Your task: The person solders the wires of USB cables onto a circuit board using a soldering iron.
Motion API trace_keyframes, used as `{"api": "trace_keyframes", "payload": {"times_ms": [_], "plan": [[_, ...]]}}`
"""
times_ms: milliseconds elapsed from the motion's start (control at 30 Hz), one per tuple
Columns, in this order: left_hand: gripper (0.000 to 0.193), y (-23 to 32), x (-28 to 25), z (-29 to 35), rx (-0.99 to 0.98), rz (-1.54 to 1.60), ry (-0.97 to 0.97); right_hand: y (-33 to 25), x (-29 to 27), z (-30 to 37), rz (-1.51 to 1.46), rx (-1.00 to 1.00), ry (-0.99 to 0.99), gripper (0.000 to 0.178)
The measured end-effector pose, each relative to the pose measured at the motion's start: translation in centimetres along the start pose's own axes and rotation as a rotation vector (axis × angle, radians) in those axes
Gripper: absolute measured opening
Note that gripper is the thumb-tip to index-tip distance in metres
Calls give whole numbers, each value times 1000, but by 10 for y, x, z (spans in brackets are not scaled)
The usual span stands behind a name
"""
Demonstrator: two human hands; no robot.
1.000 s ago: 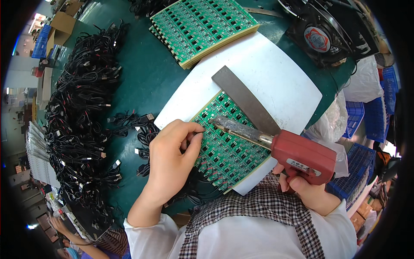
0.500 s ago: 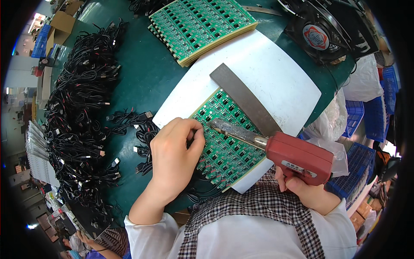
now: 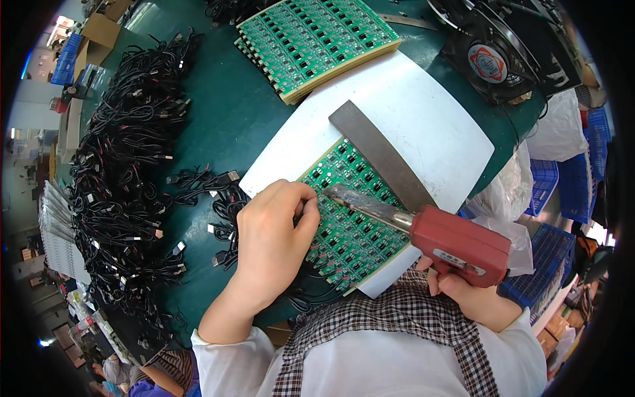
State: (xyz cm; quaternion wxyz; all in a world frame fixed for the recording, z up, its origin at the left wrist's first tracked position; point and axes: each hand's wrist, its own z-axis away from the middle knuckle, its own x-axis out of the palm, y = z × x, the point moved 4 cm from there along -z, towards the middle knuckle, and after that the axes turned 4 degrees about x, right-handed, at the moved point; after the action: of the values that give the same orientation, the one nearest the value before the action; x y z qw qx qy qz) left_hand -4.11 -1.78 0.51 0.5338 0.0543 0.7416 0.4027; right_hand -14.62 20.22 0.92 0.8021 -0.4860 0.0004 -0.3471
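Red and clasped in the right hand (image 3: 468,296), the gun (image 3: 463,241) wanted a steady tip (image 3: 337,193) over the board (image 3: 358,250) while the left hand (image 3: 274,231) pinched, on what unclear.

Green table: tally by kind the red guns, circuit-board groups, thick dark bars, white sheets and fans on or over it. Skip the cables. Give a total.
Red gun: 1
Circuit-board groups: 2 (near board, far stack)
Dark bar: 1
White sheet: 1
Fan: 1
Total: 6
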Motion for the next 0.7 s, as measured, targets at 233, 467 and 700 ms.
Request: {"api": "trace_keyframes", "payload": {"times_ms": [233, 467, 700], "plan": [[7, 0, -2, 4, 24, 11, 20, 0, -5, 1, 100, -33, -23, 52], [10, 17, -16, 6, 204, -207, -51, 7, -5, 0, 49, -212, 265, 69], [18, -75, -81, -7, -73, -398, 216, 9, -5, 1, 42, -232, 244, 69]]}}
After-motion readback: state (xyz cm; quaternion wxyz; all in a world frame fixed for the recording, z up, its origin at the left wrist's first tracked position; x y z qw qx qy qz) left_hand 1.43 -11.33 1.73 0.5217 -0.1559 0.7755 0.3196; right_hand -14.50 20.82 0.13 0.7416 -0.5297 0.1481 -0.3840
